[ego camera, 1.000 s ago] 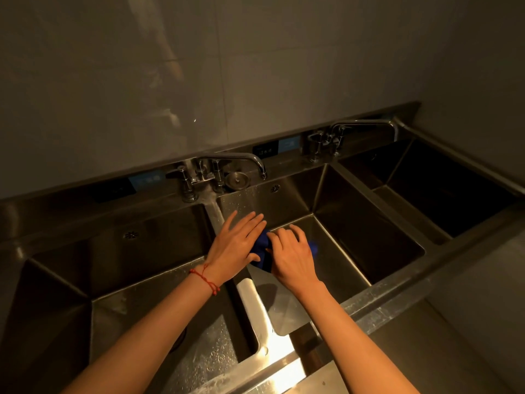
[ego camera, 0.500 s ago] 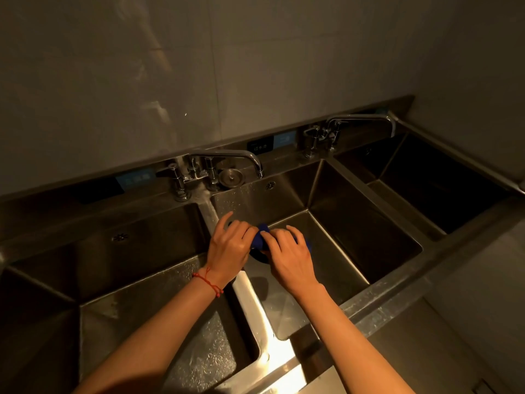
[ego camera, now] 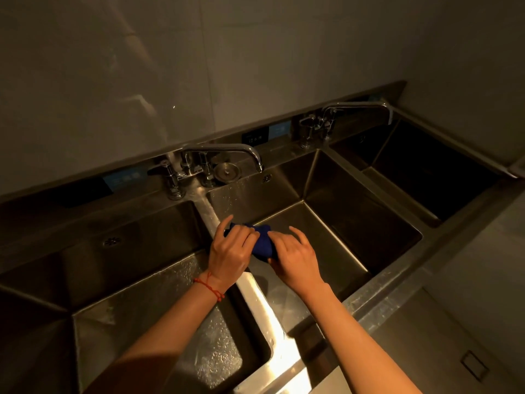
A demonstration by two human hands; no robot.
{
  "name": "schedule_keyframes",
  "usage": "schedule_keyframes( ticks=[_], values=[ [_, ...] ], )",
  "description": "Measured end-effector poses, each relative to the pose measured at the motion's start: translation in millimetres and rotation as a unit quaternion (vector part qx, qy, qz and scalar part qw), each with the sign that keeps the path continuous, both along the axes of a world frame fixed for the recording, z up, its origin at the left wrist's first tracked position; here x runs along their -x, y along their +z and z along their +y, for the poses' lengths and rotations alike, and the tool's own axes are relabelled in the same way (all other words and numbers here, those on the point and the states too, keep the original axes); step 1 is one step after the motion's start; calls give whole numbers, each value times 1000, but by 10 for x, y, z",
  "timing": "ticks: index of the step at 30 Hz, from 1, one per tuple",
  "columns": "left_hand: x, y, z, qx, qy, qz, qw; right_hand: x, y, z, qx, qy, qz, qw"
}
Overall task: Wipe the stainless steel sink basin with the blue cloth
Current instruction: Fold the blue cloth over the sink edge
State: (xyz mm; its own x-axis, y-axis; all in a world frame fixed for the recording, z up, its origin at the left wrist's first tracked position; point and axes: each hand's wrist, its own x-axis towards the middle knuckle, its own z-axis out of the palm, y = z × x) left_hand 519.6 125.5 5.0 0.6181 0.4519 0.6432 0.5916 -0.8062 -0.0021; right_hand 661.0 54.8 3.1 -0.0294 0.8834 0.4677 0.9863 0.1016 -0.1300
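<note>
Gripping: left hand and right hand, fingers curled round bunched blue cloth, held over divider ridge at left edge of middle stainless steel sink basin; faucet behind.

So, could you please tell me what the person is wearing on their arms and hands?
Both forearms are bare, with no sleeves in view and no gloves. The left hand has a thin red string bracelet at its wrist, knotted with short loose ends. The right hand and its wrist carry nothing.

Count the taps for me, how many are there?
2. One tap behind the divider between the left and middle basins; another tap further right, behind the next divider. More may be out of view.
</note>
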Motion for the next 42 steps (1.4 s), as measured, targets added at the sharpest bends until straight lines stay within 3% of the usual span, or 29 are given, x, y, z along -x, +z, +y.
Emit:
schedule_keyframes(
  ticks=[14, 27, 35, 42],
  values=[
    [-524, -130, -1, 89, 7, 86, 992, -368, -54, 107, -73, -24, -60, 995],
    [-1135, -301, 67, 100, -16, 73, 992, -946, -251, 70, 5, -46, 15, 999],
    [-1247, -467, 125, 159, -31, 133, 978, -1160, -451, -73, 113, -99, 106, 983],
    [-1308, -654, 208, 201, -36, 200, 958, -1215, -652, -259, 140, -206, 134, 959]
  ],
)
